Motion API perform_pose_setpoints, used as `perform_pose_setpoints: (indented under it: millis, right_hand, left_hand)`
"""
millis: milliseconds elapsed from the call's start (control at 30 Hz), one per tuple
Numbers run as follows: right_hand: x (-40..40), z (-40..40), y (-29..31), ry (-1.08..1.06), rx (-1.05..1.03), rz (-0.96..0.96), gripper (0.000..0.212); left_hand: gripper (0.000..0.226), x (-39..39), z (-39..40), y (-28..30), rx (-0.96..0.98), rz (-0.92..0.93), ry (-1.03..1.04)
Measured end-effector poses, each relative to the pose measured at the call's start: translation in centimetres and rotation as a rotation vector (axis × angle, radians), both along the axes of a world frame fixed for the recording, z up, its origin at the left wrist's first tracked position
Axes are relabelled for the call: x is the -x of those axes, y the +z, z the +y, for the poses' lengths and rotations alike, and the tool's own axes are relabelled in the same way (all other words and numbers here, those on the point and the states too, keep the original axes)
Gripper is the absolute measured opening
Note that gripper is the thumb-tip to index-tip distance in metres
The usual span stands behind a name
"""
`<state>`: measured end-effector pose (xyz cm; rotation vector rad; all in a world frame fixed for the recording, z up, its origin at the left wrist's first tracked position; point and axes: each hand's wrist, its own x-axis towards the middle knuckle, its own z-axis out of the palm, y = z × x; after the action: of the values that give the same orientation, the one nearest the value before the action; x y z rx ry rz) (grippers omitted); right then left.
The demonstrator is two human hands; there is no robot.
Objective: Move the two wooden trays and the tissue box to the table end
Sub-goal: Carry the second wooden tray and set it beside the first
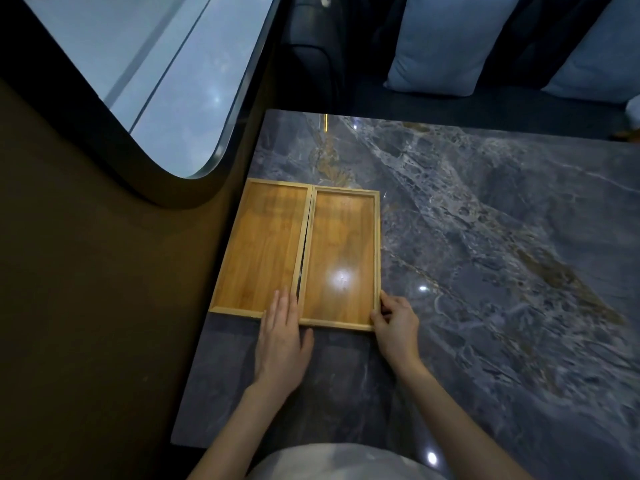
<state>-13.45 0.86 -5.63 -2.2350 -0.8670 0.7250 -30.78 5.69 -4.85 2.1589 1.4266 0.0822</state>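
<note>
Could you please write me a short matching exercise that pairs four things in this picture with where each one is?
Things:
1. left wooden tray
2. right wooden tray
3. left hand
4. right hand

Places:
A. gripping the near right corner of a tray
B. beside the wall under the window
C. flat over the near ends where the trays meet
D. between the other tray and bare marble

Pairs: 1-B, 2-D, 3-C, 4-A

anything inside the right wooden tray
Nothing lies inside the right wooden tray: only bare wood with a light glare. The right hand grips its near right corner, and the left hand covers its near left corner, so those spots are hidden.
</note>
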Motion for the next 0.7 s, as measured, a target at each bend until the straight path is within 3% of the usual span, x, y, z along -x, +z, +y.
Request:
perform_pose_setpoints:
  millis: [700]
  right_hand:
    - [0.3,-0.1,0.1,0.083,0.029,-0.033,0.033]
  left_hand:
    - [0.066,0.9,-0.2,-1.5,-0.017,0.131,-0.1]
